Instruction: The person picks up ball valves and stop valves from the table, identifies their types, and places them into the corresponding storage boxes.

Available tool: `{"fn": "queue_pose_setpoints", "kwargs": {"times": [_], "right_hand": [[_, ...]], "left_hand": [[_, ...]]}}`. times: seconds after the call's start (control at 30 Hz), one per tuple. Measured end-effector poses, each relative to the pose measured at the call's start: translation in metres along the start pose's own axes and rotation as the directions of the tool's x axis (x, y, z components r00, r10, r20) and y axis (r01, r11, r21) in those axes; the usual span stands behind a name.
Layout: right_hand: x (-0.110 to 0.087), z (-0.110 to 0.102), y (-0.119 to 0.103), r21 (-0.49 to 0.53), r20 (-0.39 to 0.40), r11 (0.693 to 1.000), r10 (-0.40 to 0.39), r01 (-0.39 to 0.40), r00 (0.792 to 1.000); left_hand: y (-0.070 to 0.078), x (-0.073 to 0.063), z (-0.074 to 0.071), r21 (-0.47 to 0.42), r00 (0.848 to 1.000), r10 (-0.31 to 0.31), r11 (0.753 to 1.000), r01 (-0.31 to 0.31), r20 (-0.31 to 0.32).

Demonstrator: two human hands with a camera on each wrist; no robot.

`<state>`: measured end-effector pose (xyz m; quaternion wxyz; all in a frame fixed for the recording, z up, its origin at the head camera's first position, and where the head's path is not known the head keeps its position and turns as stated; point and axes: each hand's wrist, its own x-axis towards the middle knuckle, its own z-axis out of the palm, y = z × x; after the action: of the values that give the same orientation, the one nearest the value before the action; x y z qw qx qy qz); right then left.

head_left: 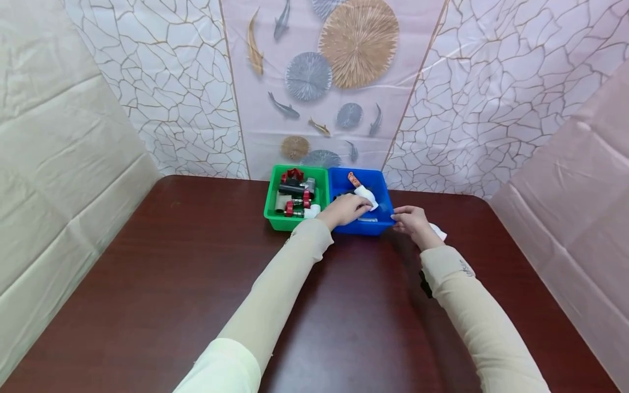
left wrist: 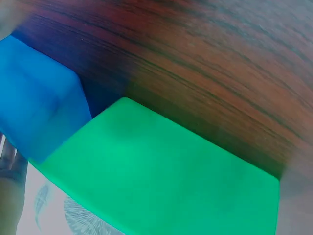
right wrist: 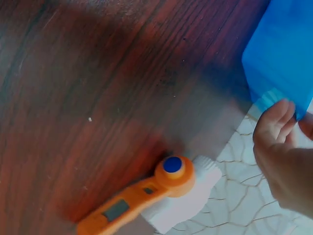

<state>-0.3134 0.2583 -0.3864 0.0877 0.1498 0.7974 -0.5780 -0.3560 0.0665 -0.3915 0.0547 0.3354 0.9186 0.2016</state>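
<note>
My left hand [head_left: 346, 209] reaches into the blue bin [head_left: 361, 228], its fingers on a white ball valve [head_left: 368, 197] with an orange handle [head_left: 353, 179]. That valve leans at a slant, handle toward the bin's back wall. At the bin's right front corner, my right hand [head_left: 410, 221] pinches the rim between thumb and fingers; the right wrist view shows this hand [right wrist: 281, 147] against the bin's side [right wrist: 281, 54]. Another white valve [right wrist: 183, 210] with an orange handle [right wrist: 129, 203] lies on the table beside the right hand. In the head view that hand partly hides it.
A green bin [head_left: 281, 224] stands against the blue bin's left side. It holds several pipe fittings, including red-handled valves [head_left: 290, 209], a black pipe piece [head_left: 291, 189] and a white elbow [head_left: 312, 211]. A patterned cloth backdrop [head_left: 314, 131] rises behind the dark wooden table [head_left: 196, 284].
</note>
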Motion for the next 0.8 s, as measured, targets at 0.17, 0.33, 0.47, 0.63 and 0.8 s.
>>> {"fn": "queue_pose_setpoints", "kwargs": {"times": [0.17, 0.33, 0.47, 0.63, 0.8], "right_hand": [[-0.004, 0.002, -0.001, -0.076, -0.057, 0.995, -0.071, 0.067, 0.996], [-0.007, -0.001, 0.002, -0.167, -0.06, 0.98, -0.122, 0.111, 0.991], [-0.01, -0.006, 0.006, -0.216, -0.046, 0.962, -0.179, 0.165, 0.983], [-0.013, -0.015, 0.006, -0.207, -0.002, 0.954, -0.224, 0.219, 0.975], [-0.018, -0.022, 0.005, -0.197, 0.065, 0.943, -0.259, 0.267, 0.964]], "left_hand": [[0.001, -0.006, -0.001, 0.049, 0.999, 0.048, 0.998, -0.048, 0.015], [0.0, -0.017, -0.001, 0.118, 0.992, 0.115, 0.986, -0.119, 0.047], [-0.001, -0.028, -0.005, 0.185, 0.983, 0.166, 0.967, -0.178, 0.081], [-0.006, -0.041, -0.018, 0.216, 0.98, 0.175, 0.958, -0.191, 0.091], [-0.015, -0.053, -0.026, 0.233, 0.984, 0.157, 0.957, -0.173, 0.085]]}}
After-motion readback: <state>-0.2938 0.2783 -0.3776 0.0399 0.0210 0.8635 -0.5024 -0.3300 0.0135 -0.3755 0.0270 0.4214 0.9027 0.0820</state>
